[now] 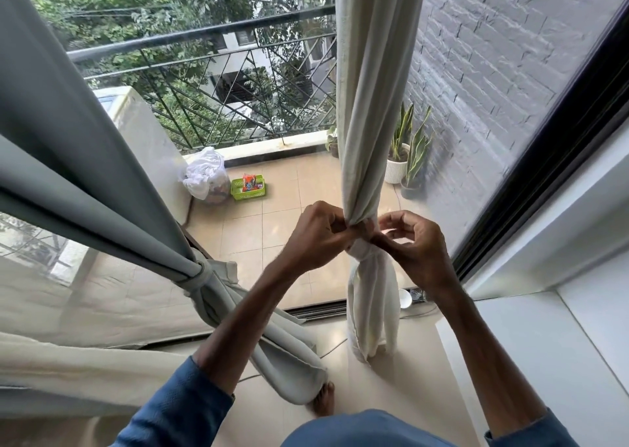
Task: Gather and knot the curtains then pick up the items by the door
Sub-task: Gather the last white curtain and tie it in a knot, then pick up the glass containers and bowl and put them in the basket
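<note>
Balcony beyond glass: black railing with trees behind. Green basket on tiled floor, just beside white bag. Two potted plants against grey brick wall.

Tiled floor under knotted curtain tails, a bare foot, a small white cup.

L hand pinching, R hand fingers curled
</note>
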Demonstrator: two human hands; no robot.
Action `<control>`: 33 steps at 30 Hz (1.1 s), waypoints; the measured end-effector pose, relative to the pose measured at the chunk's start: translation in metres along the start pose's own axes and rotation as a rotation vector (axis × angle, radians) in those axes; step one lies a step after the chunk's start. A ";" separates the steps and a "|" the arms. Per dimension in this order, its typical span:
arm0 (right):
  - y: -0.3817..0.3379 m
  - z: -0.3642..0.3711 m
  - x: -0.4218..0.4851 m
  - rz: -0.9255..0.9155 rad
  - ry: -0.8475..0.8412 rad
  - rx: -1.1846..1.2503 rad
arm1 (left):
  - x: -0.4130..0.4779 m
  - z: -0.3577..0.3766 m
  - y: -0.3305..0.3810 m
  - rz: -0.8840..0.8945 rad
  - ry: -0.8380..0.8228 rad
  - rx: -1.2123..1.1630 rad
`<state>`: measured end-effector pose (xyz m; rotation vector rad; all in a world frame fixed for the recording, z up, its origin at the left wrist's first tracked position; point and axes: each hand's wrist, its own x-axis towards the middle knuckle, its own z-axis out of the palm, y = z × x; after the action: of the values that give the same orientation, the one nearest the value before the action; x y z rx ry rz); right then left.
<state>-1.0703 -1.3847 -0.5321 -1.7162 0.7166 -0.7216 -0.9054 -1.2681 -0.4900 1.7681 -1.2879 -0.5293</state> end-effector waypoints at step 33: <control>0.124 -0.022 -0.068 0.617 0.382 0.127 | -0.036 0.154 -0.065 -0.196 -0.780 0.370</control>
<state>-1.1439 -1.3742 -0.6544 -1.1486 1.3573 -0.6379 -0.9984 -1.2889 -0.6318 2.0939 -1.8297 -1.2439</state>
